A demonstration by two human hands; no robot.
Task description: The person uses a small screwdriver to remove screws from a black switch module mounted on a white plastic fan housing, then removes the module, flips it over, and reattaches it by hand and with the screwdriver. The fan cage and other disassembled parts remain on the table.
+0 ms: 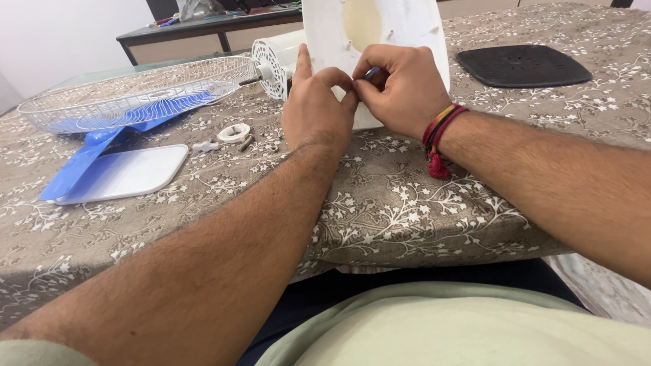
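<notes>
A white plastic fan base (400, 27) stands tilted on the table, its underside towards me. My left hand (313, 108) rests against its lower edge, fingers curled and touching my right hand. My right hand (400, 85) pinches a small blue-tipped tool (371, 72) against the base; most of the tool is hidden by the fingers. The white fan motor housing (274, 61) with a metal shaft lies just left of the base.
A white wire fan guard (135, 91) lies at the left over blue fan blades (102, 146), beside a white rounded plate (125, 173). Small white fittings and screws (234, 135) lie near my left hand. A black square cover (522, 66) sits at the right. The table carries a floral cloth (407, 203).
</notes>
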